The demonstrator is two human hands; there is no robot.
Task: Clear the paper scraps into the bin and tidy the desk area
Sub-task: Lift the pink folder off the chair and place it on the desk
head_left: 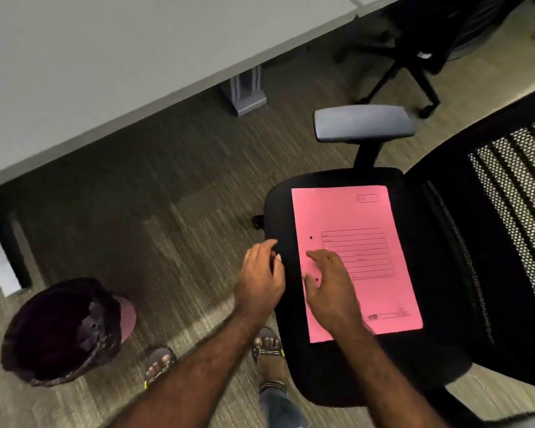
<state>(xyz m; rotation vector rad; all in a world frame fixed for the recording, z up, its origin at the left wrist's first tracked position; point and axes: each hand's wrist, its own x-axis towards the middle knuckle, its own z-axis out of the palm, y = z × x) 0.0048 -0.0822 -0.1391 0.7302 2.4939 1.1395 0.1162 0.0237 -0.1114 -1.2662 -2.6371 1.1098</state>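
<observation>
- Right hand (331, 285) is resting palm down on the left part of the pink folder (357, 257), fingers loosely spread and lying flat on the cover; it is gripping nothing.
- Left hand (261, 274) is hovering at the left edge of the chair seat (328, 372), just beside the folder, fingers curled in. A small pale bit (279, 258) is showing at its fingertips; cannot tell if it is a paper scrap or a fingernail, so cannot tell if the hand is pinching anything.
- Both forearms are bare and are reaching in from the near edge.
- Pink folder is lying flat on the black seat, printed form box facing up, long side running near to far, slightly skewed.
- Chair's mesh back (504, 217) is standing to the right; a grey armrest (363, 123) is sitting at the far side of the seat.
- Two sandalled feet (267, 342) are standing on the carpet (155, 186), near and left of the seat.
- Bin (65, 332) is standing on the carpet at near left, well apart from the chair, lined with a dark bag, pink rim showing on its right; dim crumpled contents are showing inside, kind unclear.
- Grey desk top (112, 47) is filling the far left; its support foot (244, 91) is showing underneath.
- A second black chair base (414, 60) is standing at far right.
</observation>
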